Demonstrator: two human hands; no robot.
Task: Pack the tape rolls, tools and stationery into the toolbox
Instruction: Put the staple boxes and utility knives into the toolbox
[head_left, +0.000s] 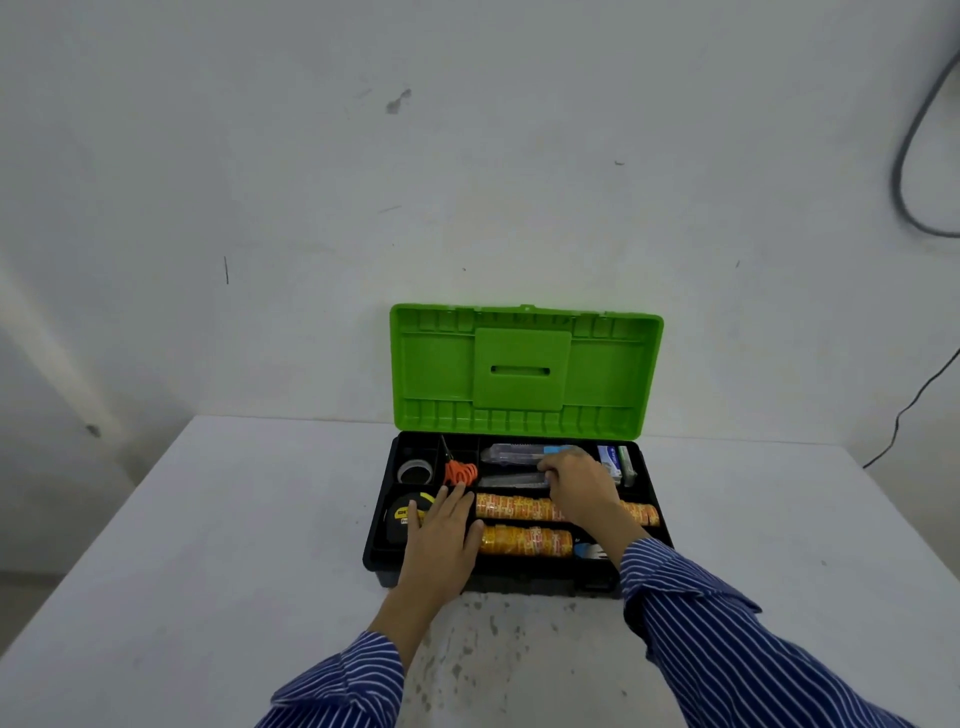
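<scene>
Striped blue sleeves (727, 639) reach forward from the near edge of a white bench (208, 545), where a person leans over an open toolbox (379, 519) with its green lid (524, 369) standing upright against the wall. Inside the black tray, the left hand (441, 530) lies flat, fingers spread and gripping nothing, its palm over the divider between a yellow-and-black tape measure (408, 512) at its left and the nearer of two rows of orange tape rolls (524, 540) at its right. Its fingertips (457, 491) come just up to the orange handles of a pair of scissors (460, 470) in the compartment behind.

The right hand (576, 483) reaches across the farther row of tape rolls (514, 506), fingers curled down onto a long grey tool (514, 479) lying in the middle compartment (whether they are clamped on it or merely touching cannot be told). Behind that hand lies a clear-and-blue utility knife (514, 452), and at the tray's far right corner a small white-and-blue box (608, 460) stands beside a pale green item (626, 465). A clear tape roll (415, 470) sits in the far left compartment, well apart from both hands.
</scene>
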